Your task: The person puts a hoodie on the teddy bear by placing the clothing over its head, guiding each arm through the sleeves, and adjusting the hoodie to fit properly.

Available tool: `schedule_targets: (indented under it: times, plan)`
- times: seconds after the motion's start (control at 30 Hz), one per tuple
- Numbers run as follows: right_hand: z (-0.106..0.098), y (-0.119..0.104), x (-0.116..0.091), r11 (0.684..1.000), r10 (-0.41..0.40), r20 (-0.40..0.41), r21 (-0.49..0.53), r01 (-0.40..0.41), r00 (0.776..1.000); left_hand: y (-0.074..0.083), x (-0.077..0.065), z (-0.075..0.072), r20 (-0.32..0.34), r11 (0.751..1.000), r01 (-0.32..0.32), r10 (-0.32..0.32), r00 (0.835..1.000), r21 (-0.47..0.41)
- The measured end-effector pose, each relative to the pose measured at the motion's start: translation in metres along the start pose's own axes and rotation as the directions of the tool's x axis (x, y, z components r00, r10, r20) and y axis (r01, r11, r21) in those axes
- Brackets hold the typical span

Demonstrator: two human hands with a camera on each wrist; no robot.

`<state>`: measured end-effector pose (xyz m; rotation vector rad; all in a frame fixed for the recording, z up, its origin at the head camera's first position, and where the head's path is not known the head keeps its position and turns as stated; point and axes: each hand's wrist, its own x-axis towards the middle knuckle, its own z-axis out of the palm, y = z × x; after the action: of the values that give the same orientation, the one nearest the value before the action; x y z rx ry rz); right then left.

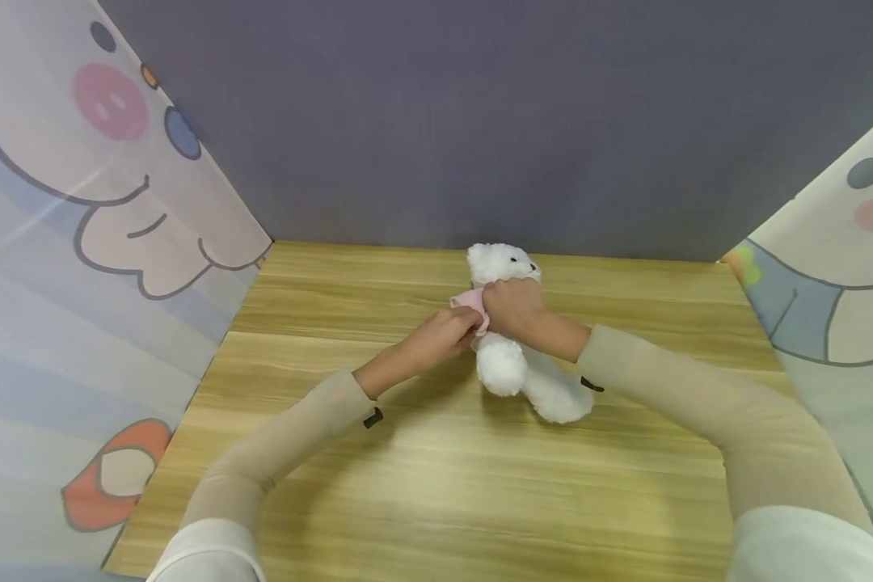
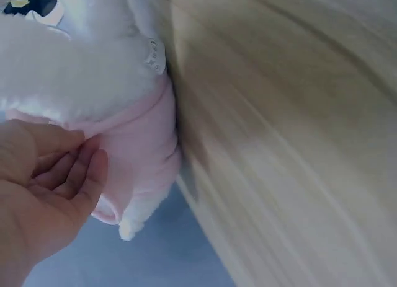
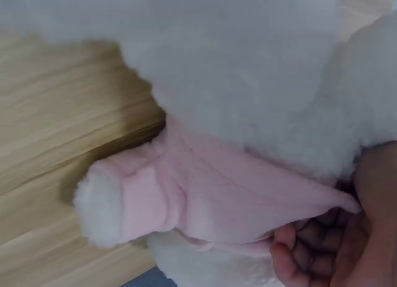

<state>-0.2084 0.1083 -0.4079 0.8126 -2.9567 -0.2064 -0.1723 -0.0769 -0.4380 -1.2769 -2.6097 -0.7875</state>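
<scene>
A white plush bear (image 1: 500,368) rests on the wooden table, its head away from me and its legs toward me. It wears a small pink garment (image 3: 217,188); one white paw pokes out of a sleeve in the right wrist view. My left hand (image 1: 440,335) pinches the garment's edge between thumb and fingers, beside the bear's body. Across the bear's chest, just below the face, lies my right hand (image 1: 512,307). Its curled fingers pinch a drawn-out corner of the pink cloth, as the right wrist view shows. Much of the bear's front is hidden behind this hand.
The wooden table (image 1: 407,501) has a dark grey panel (image 1: 436,121) rising behind its far edge, close to the bear's head. Cartoon-printed sheets, one on the left (image 1: 29,267) and one on the right (image 1: 844,323), border its sides.
</scene>
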Motion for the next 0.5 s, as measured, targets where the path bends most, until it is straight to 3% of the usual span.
schedule_targets:
  times: [0.07, 0.13, 0.2, 0.3, 0.4, 0.5]
  plan:
    - [0.001, 0.001, 0.004, 1.000, -0.016, 0.004, 0.010, 0.015, 1.000, 0.000, -0.001, 0.001, 0.006, 1.000, 0.000, -0.001, 1.000, 0.017]
    - [0.000, 0.005, 0.006, 0.998, -0.040, 0.018, 0.046, 0.039, 0.999, -0.003, -0.004, 0.001, 0.042, 0.999, 0.041, -0.041, 0.998, -0.012]
    - [-0.003, 0.011, 0.004, 0.990, -0.083, 0.042, 0.121, 0.078, 0.996, -0.009, -0.009, -0.001, 0.099, 0.989, 0.120, -0.112, 0.989, -0.084]
    - [-0.007, 0.021, -0.003, 0.959, -0.176, 0.042, 0.232, 0.162, 0.983, -0.019, -0.020, -0.008, 0.149, 0.950, 0.272, -0.249, 0.957, -0.155]
    - [-0.008, 0.027, -0.015, 0.928, -0.236, -0.006, 0.295, 0.227, 0.972, -0.029, -0.026, -0.018, 0.124, 0.907, 0.376, -0.358, 0.926, -0.187]
    - [-0.007, 0.031, -0.027, 0.912, -0.246, -0.102, 0.312, 0.266, 0.964, -0.036, -0.024, -0.023, 0.077, 0.893, 0.396, -0.389, 0.918, -0.214]
